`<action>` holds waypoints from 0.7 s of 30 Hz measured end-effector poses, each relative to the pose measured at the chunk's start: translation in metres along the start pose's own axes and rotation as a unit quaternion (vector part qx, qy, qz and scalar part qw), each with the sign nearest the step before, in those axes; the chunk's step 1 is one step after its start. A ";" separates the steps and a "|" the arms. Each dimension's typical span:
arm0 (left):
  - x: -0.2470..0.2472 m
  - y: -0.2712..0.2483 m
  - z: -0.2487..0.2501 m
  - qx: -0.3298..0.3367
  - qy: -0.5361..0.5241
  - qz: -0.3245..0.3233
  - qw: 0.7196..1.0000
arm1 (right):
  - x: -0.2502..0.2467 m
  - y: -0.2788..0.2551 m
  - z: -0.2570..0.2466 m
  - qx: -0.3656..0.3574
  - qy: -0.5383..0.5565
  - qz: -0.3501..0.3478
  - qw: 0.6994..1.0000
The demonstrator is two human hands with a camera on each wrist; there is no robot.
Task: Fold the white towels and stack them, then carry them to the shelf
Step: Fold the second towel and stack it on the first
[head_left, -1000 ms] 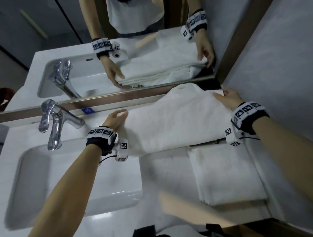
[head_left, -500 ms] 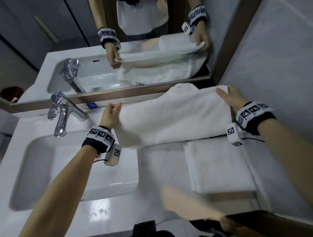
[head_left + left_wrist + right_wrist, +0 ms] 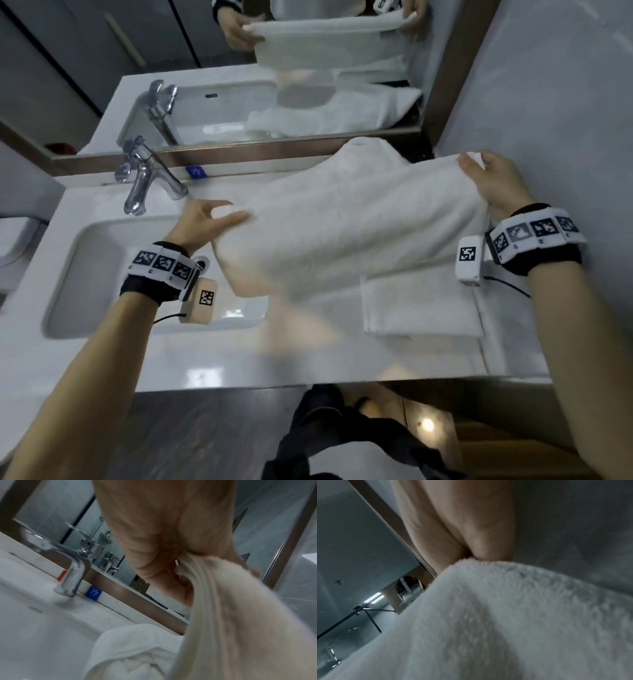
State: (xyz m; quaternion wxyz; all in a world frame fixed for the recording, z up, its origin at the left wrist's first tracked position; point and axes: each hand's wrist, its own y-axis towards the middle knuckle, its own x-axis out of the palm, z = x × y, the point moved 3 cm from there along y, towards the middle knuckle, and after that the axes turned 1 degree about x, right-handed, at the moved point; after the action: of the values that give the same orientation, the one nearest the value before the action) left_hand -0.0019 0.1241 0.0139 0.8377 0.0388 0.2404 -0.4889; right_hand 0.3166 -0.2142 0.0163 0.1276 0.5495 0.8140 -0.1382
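A white towel (image 3: 346,219) hangs stretched between both hands above the counter. My left hand (image 3: 209,219) pinches its left end near the faucet; the left wrist view shows the fingers bunched round the towel edge (image 3: 193,574). My right hand (image 3: 493,181) grips the right end close to the wall, and the towel (image 3: 496,615) fills the right wrist view. A folded white towel (image 3: 421,301) lies flat on the counter below the held one. Another loose towel (image 3: 370,150) lies heaped behind, against the mirror.
A white basin (image 3: 102,270) with a chrome faucet (image 3: 144,174) sits at the left of the countertop (image 3: 212,363). A mirror (image 3: 274,68) runs along the back. A grey wall (image 3: 548,102) stands close at the right.
Both hands took hold of the towel's ends and lifted it off the counter. It now hangs higher and more stretched than before.
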 end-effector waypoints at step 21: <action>-0.024 -0.061 -0.008 0.095 0.241 0.127 0.957 | -0.025 -0.081 -0.036 -0.152 -0.216 -0.110 0.958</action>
State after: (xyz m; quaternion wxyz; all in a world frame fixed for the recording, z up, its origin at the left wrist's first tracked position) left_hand -0.0652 0.1143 0.0283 0.8024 0.2650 0.3812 -0.3749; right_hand 0.2482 -0.2513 0.0659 0.3662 0.3876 0.8341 -0.1411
